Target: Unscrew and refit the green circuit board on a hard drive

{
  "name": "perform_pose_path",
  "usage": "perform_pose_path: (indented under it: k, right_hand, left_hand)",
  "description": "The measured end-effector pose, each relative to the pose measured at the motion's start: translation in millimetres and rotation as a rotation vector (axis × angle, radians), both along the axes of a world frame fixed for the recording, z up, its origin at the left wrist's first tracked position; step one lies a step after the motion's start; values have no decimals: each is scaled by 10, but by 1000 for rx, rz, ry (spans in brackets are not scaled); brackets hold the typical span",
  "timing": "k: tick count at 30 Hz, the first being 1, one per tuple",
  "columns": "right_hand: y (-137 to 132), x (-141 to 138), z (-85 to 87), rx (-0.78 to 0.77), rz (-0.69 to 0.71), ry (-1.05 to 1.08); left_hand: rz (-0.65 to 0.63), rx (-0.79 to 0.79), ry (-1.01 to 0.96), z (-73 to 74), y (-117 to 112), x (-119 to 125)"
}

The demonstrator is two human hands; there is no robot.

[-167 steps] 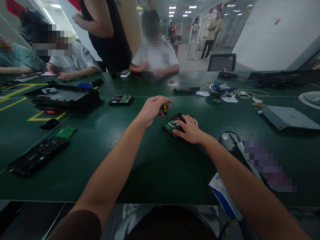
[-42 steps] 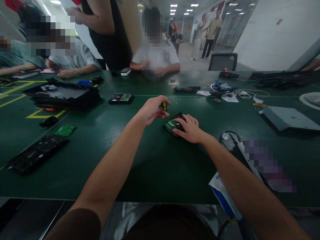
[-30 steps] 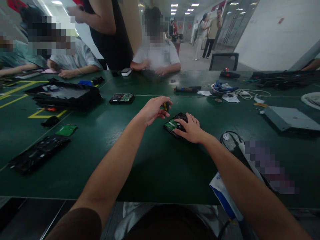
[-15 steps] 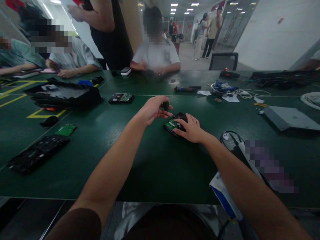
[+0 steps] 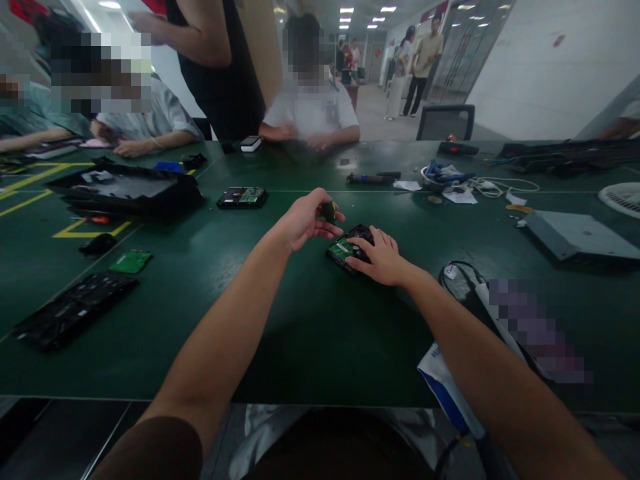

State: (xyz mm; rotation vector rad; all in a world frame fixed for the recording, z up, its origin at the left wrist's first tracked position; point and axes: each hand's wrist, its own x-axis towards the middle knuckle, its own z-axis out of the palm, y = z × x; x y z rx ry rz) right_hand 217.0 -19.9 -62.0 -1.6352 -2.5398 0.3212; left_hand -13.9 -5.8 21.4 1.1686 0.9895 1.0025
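Note:
A hard drive [image 5: 342, 249] lies on the green table in front of me, its green circuit board facing up. My right hand [image 5: 381, 259] presses over its right side, fingers and thumb gripping it and covering part of the board. Just left of and above the drive, my left hand [image 5: 314, 221] is curled around a short dark screwdriver handle [image 5: 329, 212] with a bit of yellow on it. The screwdriver's shaft and tip cannot be made out.
A second hard drive [image 5: 242, 197] lies farther back. On the left are black trays [image 5: 130, 190], a green circuit board [image 5: 131, 261] and a black panel [image 5: 75, 310]. A grey metal box [image 5: 585, 237] and cables [image 5: 493, 187] lie right. People sit across the table [image 5: 280, 333].
The screwdriver handle has turned slightly in my left hand, so its yellow part now shows. My right hand stays on the hard drive.

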Motion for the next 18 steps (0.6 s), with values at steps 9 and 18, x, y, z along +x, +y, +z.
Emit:
perform_pose_path:
  k: [9, 18]
  right_hand:
    - [-5, 8, 4, 2, 7, 28]
    - [10, 15, -25, 16, 11, 32]
  left_hand:
    - [-4, 26, 85, 28, -4, 12]
    - [0, 6, 46, -3, 30, -10]
